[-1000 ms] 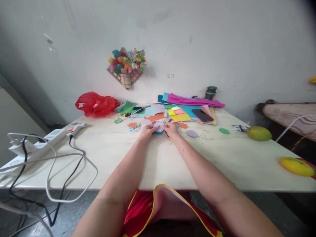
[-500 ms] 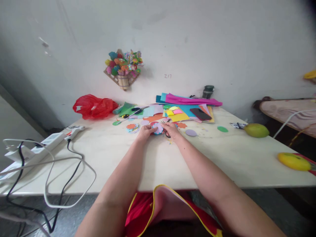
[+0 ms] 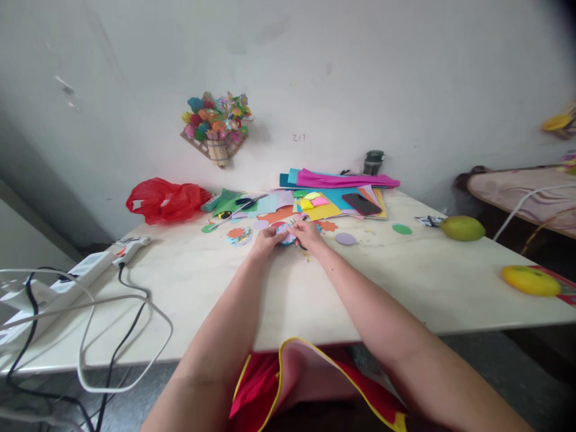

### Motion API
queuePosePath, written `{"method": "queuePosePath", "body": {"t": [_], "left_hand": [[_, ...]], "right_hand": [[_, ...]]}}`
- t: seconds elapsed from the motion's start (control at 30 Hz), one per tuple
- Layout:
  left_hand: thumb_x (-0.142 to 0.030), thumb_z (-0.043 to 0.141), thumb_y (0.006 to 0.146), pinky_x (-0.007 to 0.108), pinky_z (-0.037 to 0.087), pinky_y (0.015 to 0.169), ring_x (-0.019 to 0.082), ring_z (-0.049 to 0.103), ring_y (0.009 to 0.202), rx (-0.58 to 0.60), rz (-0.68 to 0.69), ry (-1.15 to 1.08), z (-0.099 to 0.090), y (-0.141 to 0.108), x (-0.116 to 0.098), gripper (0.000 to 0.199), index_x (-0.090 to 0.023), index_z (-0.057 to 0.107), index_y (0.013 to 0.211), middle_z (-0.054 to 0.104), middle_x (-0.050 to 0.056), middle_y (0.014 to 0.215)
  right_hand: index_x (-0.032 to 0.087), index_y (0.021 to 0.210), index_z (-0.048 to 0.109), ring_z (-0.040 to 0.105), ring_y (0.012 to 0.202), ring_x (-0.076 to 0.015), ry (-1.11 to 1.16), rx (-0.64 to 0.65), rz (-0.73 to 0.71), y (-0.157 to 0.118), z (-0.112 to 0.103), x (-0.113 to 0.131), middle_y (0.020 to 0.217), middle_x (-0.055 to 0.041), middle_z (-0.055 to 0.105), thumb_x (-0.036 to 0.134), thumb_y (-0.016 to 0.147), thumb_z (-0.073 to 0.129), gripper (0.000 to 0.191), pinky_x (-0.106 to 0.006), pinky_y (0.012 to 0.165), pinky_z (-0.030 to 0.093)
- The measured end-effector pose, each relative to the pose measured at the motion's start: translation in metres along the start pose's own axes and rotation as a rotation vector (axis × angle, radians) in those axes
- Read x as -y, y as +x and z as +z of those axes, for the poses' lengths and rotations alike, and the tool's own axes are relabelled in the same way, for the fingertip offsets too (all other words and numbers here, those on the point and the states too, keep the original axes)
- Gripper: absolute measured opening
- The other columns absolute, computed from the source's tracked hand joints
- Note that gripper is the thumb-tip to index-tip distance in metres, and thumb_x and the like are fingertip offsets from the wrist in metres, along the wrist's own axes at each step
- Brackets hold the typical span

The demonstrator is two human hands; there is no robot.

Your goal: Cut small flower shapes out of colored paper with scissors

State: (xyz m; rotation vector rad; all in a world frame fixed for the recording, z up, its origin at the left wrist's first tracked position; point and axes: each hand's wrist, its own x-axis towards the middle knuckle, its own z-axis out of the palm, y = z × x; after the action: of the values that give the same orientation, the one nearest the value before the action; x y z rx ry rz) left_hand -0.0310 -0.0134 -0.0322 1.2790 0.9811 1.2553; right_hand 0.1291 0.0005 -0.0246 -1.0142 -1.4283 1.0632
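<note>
At the middle of the table I hold a lilac and blue paper flower cut-out between my two hands. My left hand is closed, pinching the flower's left side. On its right side the fingers of my right hand are closed at the edge, hiding part of the paper. Something dark shows just under my right hand, too covered to make out. Close by to the left is a small pile of flower cut-outs. An orange paper flower and a lilac paper disc lie to the right.
Behind my hands are coloured sheets, dark-handled scissors and a phone. A red plastic bag lies back left. Power strips and cables occupy the left edge. A green mango and a yellow one are right.
The view has shifted and tilted slightly. My right hand's fingers have moved a little left over the flower, covering more of it. Both hands still hold it.
</note>
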Motion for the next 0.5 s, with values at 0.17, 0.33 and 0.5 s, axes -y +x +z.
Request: {"method": "queuePosePath", "body": {"t": [0.17,0.33,0.5], "left_hand": [[-0.052,0.100,0.048,0.025,0.044,0.059,0.013,0.057,0.062,0.010,0.033,-0.026,0.000,0.004,0.004,0.051,-0.015,0.074,0.071,0.070,0.002,0.069],[-0.046,0.101,0.050,0.027,0.050,0.065,0.014,0.061,0.064,-0.036,0.009,-0.036,0.001,0.006,0.007,0.047,-0.014,0.072,0.069,0.070,0.003,0.070],[-0.044,0.099,0.053,0.027,0.051,0.066,0.016,0.063,0.067,-0.108,0.029,-0.025,0.005,0.005,0.006,0.043,-0.015,0.072,0.070,0.069,0.002,0.070]], "right_hand": [[0.024,0.055,0.057,0.043,0.038,-0.0116,0.023,-0.046,0.001,0.000,0.006,-0.002,0.044,0.0042,0.054,0.036,0.077,0.079,0.033,-0.026,0.045,0.033],[0.024,0.059,0.060,0.039,0.037,-0.0120,0.004,-0.080,0.029,0.001,0.009,-0.004,0.043,0.0036,0.054,0.039,0.078,0.077,0.030,-0.027,0.043,0.032],[0.024,0.056,0.054,0.045,0.044,-0.0131,-0.040,-0.110,-0.056,0.005,0.011,-0.011,0.044,0.0045,0.050,0.044,0.080,0.074,0.037,-0.025,0.048,0.036]]}}
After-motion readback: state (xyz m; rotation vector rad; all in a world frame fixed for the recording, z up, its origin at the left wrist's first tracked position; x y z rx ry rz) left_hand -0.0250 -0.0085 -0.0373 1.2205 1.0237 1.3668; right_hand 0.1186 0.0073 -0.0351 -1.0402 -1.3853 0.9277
